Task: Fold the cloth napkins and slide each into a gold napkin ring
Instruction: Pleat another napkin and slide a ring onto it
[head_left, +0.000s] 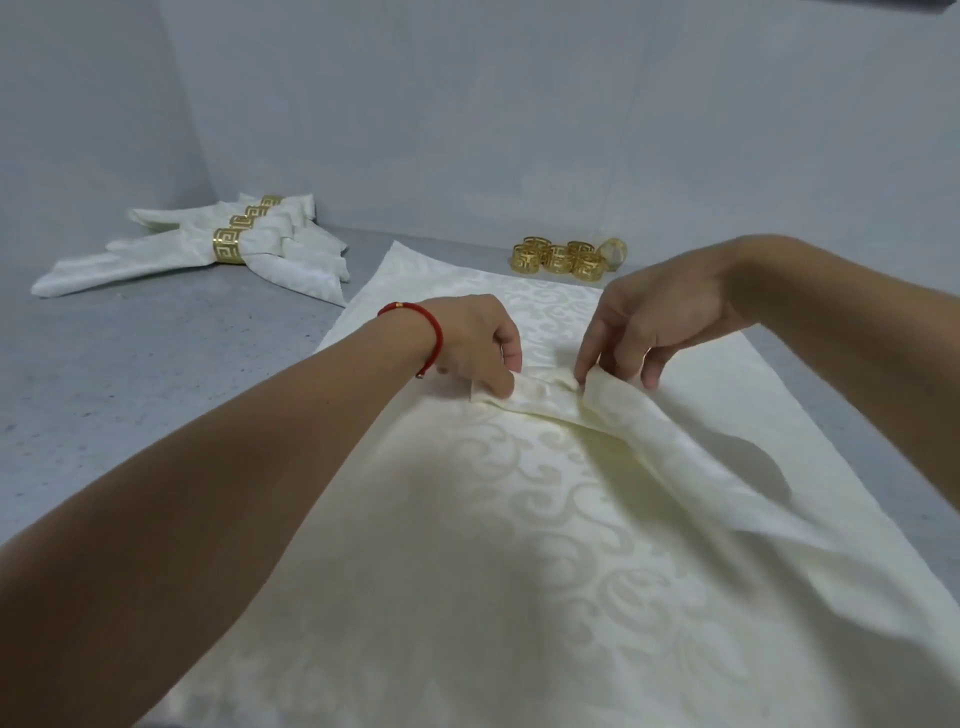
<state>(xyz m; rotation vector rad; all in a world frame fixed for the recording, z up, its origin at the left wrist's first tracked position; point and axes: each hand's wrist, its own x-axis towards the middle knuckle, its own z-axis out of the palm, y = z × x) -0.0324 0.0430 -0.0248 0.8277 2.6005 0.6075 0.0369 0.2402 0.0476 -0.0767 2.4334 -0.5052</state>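
A cream damask napkin (519, 545) lies spread across the grey table, with a narrow pleat gathered across its middle. My left hand (475, 340), with a red cord bracelet on the wrist, pinches the left end of that pleat. My right hand (654, 317) pinches the pleat's right end between thumb and forefinger, and the cloth's right edge lifts off the table there. Several loose gold napkin rings (563, 257) stand in a cluster beyond the napkin, at the back.
Several finished napkins (197, 249), each threaded through a gold ring, lie fanned at the back left. The grey speckled table (156, 353) meets pale walls (467, 104) behind; bare tabletop shows left of the napkin.
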